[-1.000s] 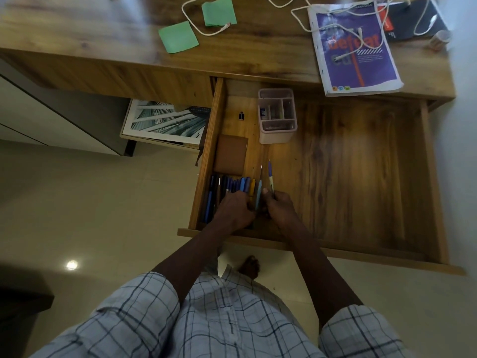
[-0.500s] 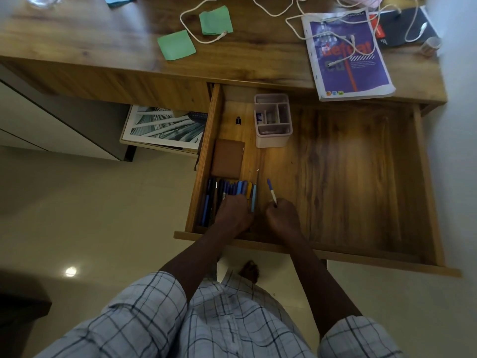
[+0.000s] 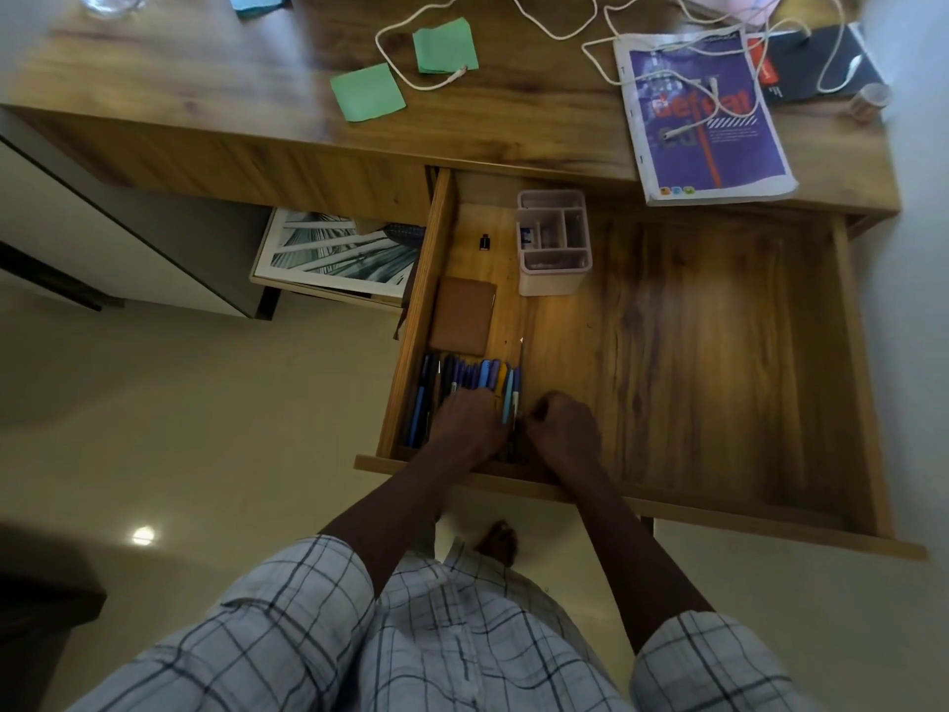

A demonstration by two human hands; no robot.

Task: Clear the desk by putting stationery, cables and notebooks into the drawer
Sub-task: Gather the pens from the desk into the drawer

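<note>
Drawer (image 3: 719, 352) pulled out, fills the centre and right of the frame. Row of pens (image 3: 477, 377) lies side by side in the drawer's lower-left corner, against its left wall. Left hand (image 3: 470, 423) lies on top of the near ends of the pens, fingers stretched out over them, not wrapped round any. Right hand (image 3: 565, 429) sits just right of the row with fingers curled in, knuckles up (cannot tell if it pinches a pen end or holds nothing). The two hands are almost touching.

Above the pens, a brown notebook (image 3: 462, 316) lies flat by the left wall. Further up, a small black item (image 3: 483, 243), and to its right a pale pink organiser (image 3: 552, 244) standing upright.

On the tabletop (image 3: 231, 95), across the top of the frame: two green sticky notes (image 3: 367, 92), with a white cable (image 3: 539, 23) looping from them to the right. A purple-covered book (image 3: 703, 115) with cable over it lies at upper right, with a black notebook (image 3: 816, 64) beyond it. Checked shirt sleeve (image 3: 282, 634) at the bottom.
</note>
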